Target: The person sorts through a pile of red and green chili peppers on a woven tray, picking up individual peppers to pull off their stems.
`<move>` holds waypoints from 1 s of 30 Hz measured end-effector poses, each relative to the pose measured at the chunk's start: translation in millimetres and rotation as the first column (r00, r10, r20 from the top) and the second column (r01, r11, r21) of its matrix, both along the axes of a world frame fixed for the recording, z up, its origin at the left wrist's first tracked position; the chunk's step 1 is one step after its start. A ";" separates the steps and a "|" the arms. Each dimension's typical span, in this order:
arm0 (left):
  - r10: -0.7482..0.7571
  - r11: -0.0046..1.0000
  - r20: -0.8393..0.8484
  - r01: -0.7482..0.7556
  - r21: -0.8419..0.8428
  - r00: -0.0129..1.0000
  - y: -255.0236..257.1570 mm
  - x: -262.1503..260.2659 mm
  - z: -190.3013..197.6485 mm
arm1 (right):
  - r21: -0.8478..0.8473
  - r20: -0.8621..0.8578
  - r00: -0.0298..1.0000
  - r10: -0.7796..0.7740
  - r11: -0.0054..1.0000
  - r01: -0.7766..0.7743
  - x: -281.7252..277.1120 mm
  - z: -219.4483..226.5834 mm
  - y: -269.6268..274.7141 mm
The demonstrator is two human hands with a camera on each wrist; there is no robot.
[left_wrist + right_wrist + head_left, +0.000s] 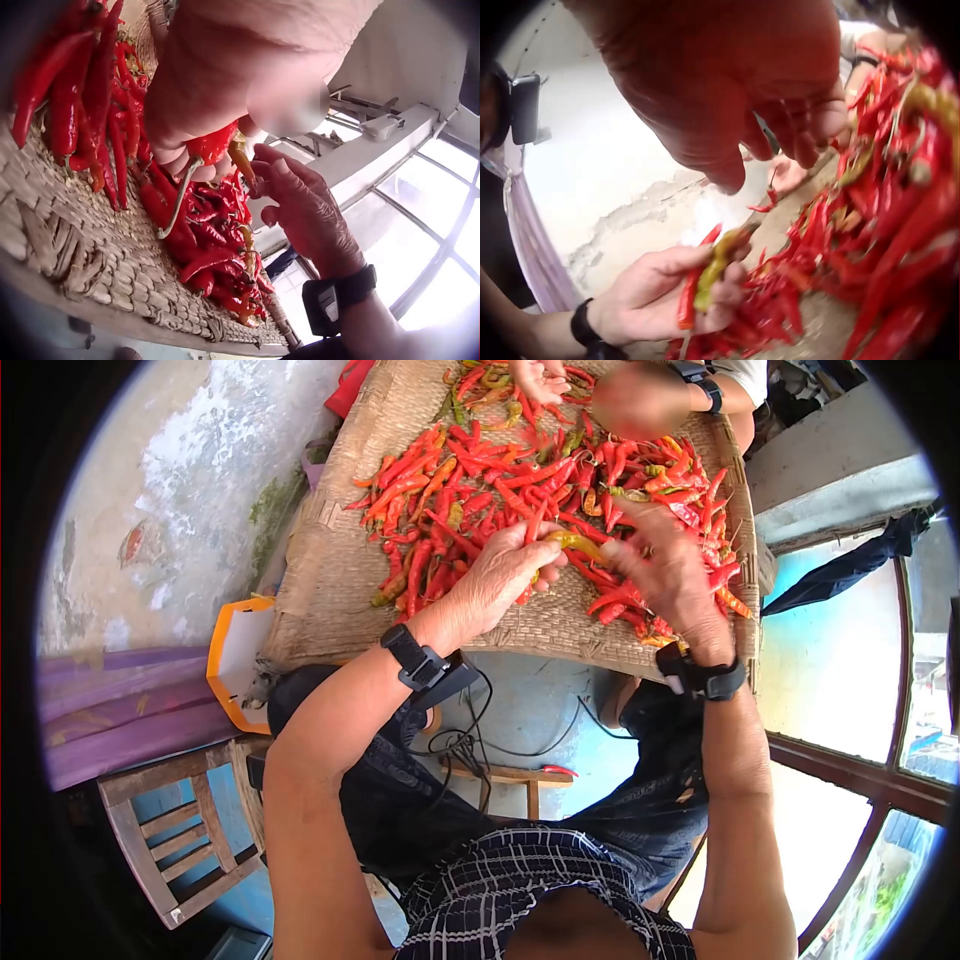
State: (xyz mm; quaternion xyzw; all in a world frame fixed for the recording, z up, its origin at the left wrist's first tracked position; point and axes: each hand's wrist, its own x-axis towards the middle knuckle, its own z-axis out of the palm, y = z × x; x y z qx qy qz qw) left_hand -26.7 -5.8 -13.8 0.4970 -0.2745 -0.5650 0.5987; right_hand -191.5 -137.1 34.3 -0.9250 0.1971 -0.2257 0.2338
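The left hand (500, 577) grips a red chili and a yellow-green chili (578, 544) above the woven tray (330, 595). In the right wrist view the yellow-green chili (717, 268) lies beside the red chili (690, 296) in the left hand's curled fingers, a stem hanging below. The right hand (665, 575), blurred, hovers just right of the left hand over the red chili pile (480, 470); its fingers (281, 176) are loosely bent with nothing held between them. In the left wrist view a red chili (214, 144) with a long stem pokes out of the left hand.
Another person's hands (541, 378) are at the tray's far side. A wall (200, 480) stands to the left, with an orange-edged box (238, 660) and wooden chair (185, 830) nearby. Cables (475, 745) lie below the near edge; windows (840, 650) are at right.
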 end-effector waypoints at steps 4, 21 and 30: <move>-0.149 0.989 0.073 0.150 -0.008 0.986 0.0 -2.0 -5.2 | 0.082 -0.126 0.986 0.112 0.991 -0.102 4.9 -18.1 16.1; -0.026 0.995 0.158 0.040 -0.088 0.987 -1.5 -5.2 1.1 | 0.493 -0.047 0.997 0.057 0.869 -0.026 10.5 -18.7 46.5; -0.125 0.991 0.213 0.133 -0.026 0.969 -0.5 6.7 4.5 | 0.817 -0.140 0.989 0.042 0.570 0.092 10.8 1.4 22.3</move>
